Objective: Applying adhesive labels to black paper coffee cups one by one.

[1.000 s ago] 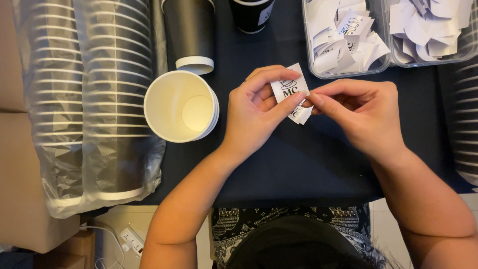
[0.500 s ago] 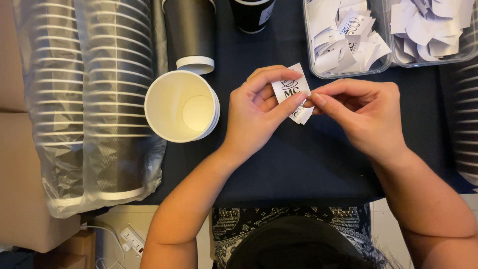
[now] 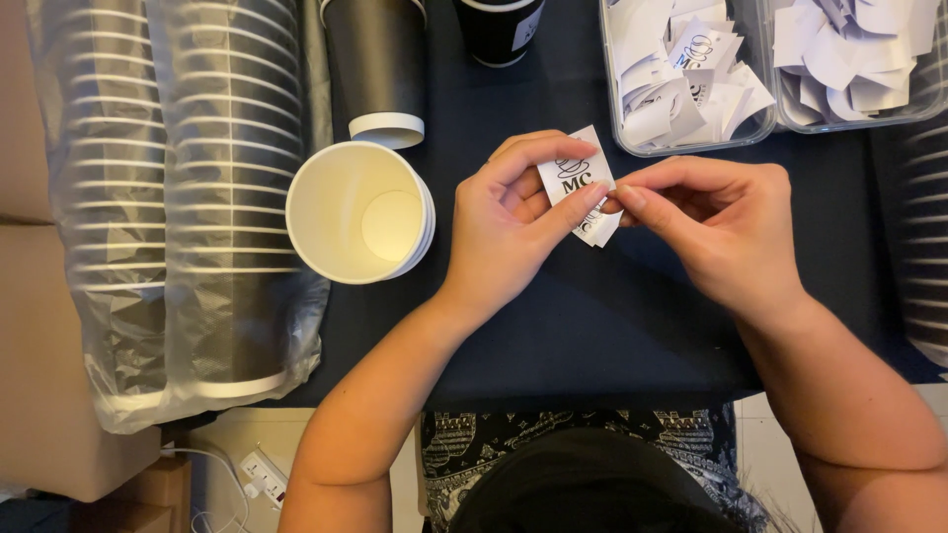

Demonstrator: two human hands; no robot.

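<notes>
Along the left edge of the dark tabletop [image 3: 592, 336] lie two long stacks of paper cups in clear plastic sleeves [image 3: 178, 197], laid on their sides and overhanging the near edge. Just right of them, at the far edge, a black paper cup stack [image 3: 380, 64] lies with its white rim toward the person. Directly in front of that rim stands an open paper cup [image 3: 360, 212], white inside, mouth up, close beside the sleeved stacks.

Right of the cup, over the middle of the tabletop, the left hand [image 3: 509, 222] curls around a small white sticker label [image 3: 578, 183] with a dark printed logo, thumb in front and fingers behind it, pinching it. The label sits tilted between both hands, raised off the cloth as far as can be told. The right hand [image 3: 721, 227] meets it from the other side, thumb and forefinger pressed together on the label's right edge where a second layer shows below.

At the far edge, above the hands, another dark cup [image 3: 499, 30] is partly cut off by the frame. Right of it stands a clear plastic tub [image 3: 617, 118] heaped with loose white labels, and a second clear tub [image 3: 859, 116] of white paper pieces touches it. More stacked cups [image 3: 923, 247] run along the right edge.
</notes>
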